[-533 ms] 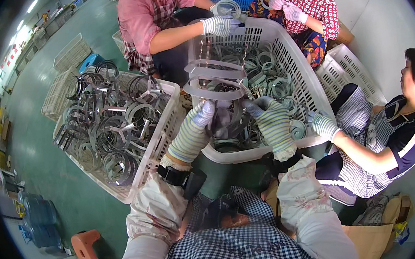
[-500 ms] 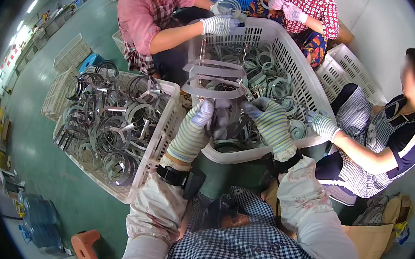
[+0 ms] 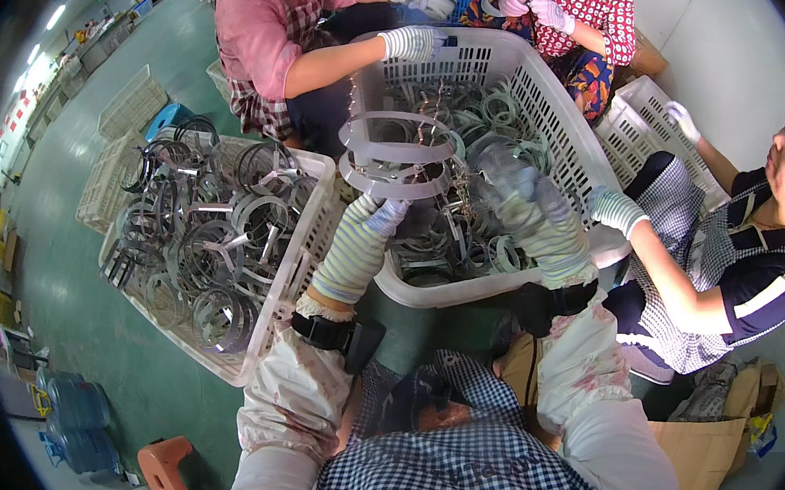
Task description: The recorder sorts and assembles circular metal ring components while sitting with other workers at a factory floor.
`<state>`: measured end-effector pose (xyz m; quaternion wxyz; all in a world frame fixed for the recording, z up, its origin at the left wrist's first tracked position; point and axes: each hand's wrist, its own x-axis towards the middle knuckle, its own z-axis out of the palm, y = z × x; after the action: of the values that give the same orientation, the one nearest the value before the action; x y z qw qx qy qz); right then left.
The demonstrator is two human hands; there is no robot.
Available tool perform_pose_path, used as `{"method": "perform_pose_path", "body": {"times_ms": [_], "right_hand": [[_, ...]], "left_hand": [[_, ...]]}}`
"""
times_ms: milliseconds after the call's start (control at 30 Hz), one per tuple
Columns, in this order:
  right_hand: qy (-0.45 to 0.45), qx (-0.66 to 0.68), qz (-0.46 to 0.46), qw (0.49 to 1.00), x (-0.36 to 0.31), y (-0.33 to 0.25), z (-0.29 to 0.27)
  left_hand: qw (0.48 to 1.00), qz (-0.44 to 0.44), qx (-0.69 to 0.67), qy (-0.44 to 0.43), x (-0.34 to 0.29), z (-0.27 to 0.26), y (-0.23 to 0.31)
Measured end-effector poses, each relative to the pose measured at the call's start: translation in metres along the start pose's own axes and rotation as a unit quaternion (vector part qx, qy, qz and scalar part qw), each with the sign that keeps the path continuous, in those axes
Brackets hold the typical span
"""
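Note:
My left hand [image 3: 369, 242], in a striped glove, is closed at the lower rim of a pair of flat grey metal rings [image 3: 402, 188], one above the other. Thin metal chains [image 3: 438, 115] rise beside the rings. My right hand [image 3: 545, 222], also in a striped glove, is over the right part of a large white plastic crate [image 3: 425, 295]. Motion smears its fingers, and a blurred greyish shape lies around them; whether it holds anything cannot be made out. Many loose grey metal rings [image 3: 497, 110] fill the crate beneath both hands.
Left of my hands, a second white crate [image 3: 274, 335] holds chained ring sets [image 3: 215, 246]. Co-workers sit round the large crate; one gloved hand [image 3: 618, 208] is at its right rim. An orange stool [image 3: 165, 475] and water jugs [image 3: 77, 422] stand at lower left; cardboard [image 3: 700, 451] lies at lower right.
My right hand has moved right, away from the left hand and the rings. The held rings have tipped, showing more of their round openings. The co-worker at right has raised a hand.

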<state>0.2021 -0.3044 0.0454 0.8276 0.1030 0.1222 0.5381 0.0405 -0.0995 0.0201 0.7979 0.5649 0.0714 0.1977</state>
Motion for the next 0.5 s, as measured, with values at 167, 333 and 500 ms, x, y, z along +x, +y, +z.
{"method": "perform_pose_path", "body": {"times_ms": [167,333,500], "right_hand": [[-0.162,-0.448,-0.135,0.869,0.001,-0.032,-0.001],[-0.143,-0.491,-0.117,0.851,-0.004,-0.015,0.023],[-0.107,-0.553,-0.158,0.811,-0.004,-0.039,0.007]], "left_hand": [[0.992,-0.025,0.113,-0.054,-0.002,0.022,0.012],[0.955,0.045,0.281,-0.077,0.001,0.024,0.007],[0.887,0.03,0.443,-0.127,0.001,0.031,0.023]]}}
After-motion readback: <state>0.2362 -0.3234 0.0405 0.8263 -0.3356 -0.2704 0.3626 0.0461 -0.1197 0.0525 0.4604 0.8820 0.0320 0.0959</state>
